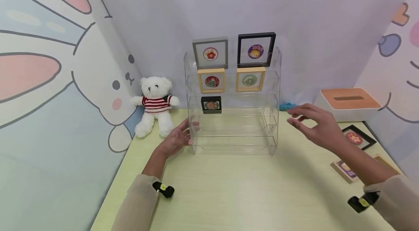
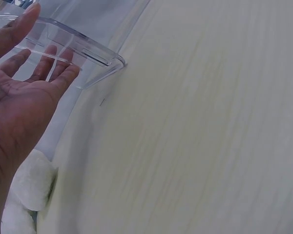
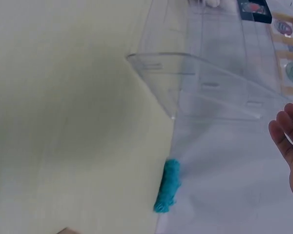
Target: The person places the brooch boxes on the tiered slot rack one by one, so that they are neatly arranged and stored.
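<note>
A clear acrylic tiered rack (image 1: 234,149) stands on the table. My left hand (image 1: 176,138) is at its lower left side, the fingers loosely extended against the clear side panel. In the left wrist view, that hand (image 2: 29,97) has its thumb apart from the fingers. Empty and raised, my right hand (image 1: 315,125) is off the rack's right side with fingers slightly bent. On the upper tiers sit a grey frame (image 1: 210,54) and a black frame (image 1: 255,51). Below them are two wooden frames (image 1: 211,81) (image 1: 250,79), then a small black frame (image 1: 211,105).
A white teddy bear (image 1: 156,105) in a striped shirt sits left of the rack. To the right are a tissue box (image 1: 348,103), a teal fuzzy item (image 1: 286,106) and a black frame (image 1: 358,137). Wooden frames (image 1: 345,170) lie partly beneath the right forearm.
</note>
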Tool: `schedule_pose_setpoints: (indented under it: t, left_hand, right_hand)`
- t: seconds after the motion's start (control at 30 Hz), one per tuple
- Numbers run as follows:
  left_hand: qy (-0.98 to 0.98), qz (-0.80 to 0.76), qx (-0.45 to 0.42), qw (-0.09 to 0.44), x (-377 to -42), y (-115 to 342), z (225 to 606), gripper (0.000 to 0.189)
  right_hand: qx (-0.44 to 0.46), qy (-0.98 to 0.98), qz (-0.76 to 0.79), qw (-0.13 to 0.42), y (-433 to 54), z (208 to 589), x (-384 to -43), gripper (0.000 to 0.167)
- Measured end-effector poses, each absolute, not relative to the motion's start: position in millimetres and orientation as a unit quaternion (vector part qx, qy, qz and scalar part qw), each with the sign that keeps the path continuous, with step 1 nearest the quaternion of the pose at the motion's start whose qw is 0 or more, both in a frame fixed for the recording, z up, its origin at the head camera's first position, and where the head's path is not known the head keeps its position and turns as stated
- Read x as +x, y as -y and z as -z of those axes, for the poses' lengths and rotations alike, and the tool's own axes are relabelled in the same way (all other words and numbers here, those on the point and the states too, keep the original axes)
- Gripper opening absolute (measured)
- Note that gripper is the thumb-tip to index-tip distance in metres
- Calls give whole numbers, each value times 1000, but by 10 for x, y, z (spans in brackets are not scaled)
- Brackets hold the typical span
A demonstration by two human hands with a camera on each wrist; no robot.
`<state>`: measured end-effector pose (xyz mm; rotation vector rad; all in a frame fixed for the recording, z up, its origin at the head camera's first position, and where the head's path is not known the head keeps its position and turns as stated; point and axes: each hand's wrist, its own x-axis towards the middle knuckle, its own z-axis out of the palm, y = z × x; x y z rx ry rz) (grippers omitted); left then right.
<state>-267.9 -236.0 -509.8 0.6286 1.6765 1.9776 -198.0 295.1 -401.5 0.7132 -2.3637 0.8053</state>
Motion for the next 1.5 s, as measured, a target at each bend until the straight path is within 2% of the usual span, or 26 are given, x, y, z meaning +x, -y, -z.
schedule_pose_setpoints:
  t: [0.3,0.43,0.5,0.63,0.77,1.0,1.33,1.5]
  left_hand:
    - [-586,-730,258,240,-2676,2392,5143,93]
    - [-582,-732,260,241,-2680,2390,5147,98]
    - [-582,-733,258,240,-2678,2388,5136,101]
    - [-578,-735,260,240,-2673,2388,5126,95]
    - [-584,-732,257,238,-2677,2385,5125,98]
    - [-602,-723,244,236,-2681,2368,5115,99]
    - [-627,-712,222,227,-2682,2351,5093,107]
    - [-601,-727,233,236,-2668,2358,5103,98]
  right_hand:
    - [210,925,-241,205,-3623,4363,-1646,42]
    - [219,934,-218,179,-3912,4490,-1570,40]
    - [212,942,-209,157,-4056,4552,-1539,35]
    - [188,955,-198,115,-4324,4704,-1492,25]
    - [182,957,-195,113,-4543,4845,-1465,21]
    - [188,955,-205,103,-4781,4980,-1412,27]
    - [196,957,-191,96,-4848,5121,-1428,36]
    - [181,959,-202,81,-4833,5164,-1419,39]
